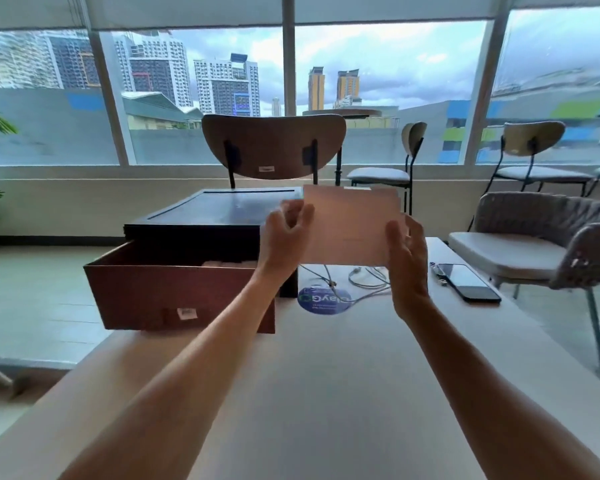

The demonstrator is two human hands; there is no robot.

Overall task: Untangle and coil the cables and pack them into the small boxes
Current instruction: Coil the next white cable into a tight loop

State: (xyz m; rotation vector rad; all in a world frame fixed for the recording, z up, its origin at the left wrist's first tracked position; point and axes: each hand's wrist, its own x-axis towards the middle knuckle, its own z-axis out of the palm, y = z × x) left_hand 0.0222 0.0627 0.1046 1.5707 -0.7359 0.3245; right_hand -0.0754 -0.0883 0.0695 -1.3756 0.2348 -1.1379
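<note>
Pink box point(352, 225) is gripped by left hand point(286, 232) and right hand point(408, 261).

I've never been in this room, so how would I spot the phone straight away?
Start at the long pale table. Along its right edge, past the right hand holding a small pink box and the loose white cables, lies the phone: the only flat, black, glossy slab there.

Bare tabletop point(309, 393) nearside; drawer box point(177, 296), cables point(364, 278) beyond
</note>
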